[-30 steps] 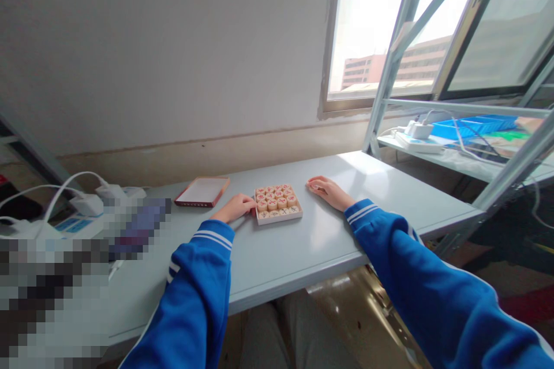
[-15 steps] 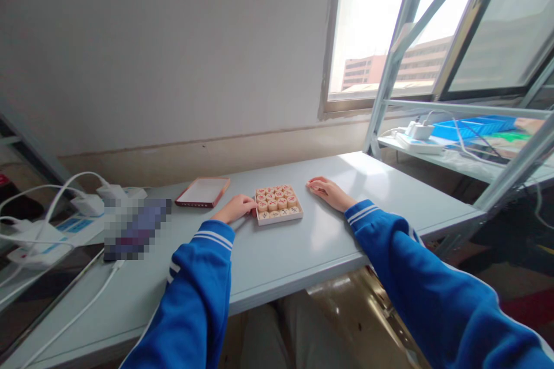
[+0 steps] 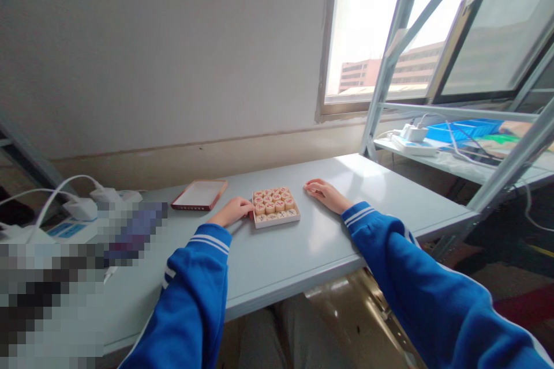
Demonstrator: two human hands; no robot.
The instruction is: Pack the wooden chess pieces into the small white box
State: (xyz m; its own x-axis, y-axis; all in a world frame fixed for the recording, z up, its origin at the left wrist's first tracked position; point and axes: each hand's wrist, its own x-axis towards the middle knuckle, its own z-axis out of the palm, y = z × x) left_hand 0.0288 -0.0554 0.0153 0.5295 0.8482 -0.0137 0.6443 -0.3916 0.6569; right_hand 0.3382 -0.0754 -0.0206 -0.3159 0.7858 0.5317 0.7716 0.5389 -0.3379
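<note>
A shallow white box [image 3: 277,222] of Chinese chess pieces sits on the desk in front of me. Its round wooden pieces [image 3: 273,204] stand in rows, with red characters on the back rows and dark ones on the front row. My left hand [image 3: 234,211] is at the left side of the box, thumb and fingers closed on its edge; the fingertips are partly hidden. To the right of the box, apart from it, my right hand [image 3: 325,193] rests on the desk, fingers loosely stretched out and holding nothing visible.
The box lid [image 3: 199,195] lies upturned behind my left hand. Power strips with plugs and white cables [image 3: 81,209] crowd the desk's left end, beside a blurred-out object [image 3: 137,233]. A metal frame post [image 3: 375,104] rises at the right, near another desk with a blue basket [image 3: 463,130].
The view has shifted slightly, so things appear a little further left. Both hands, the box and its pieces keep their places on the desk.
</note>
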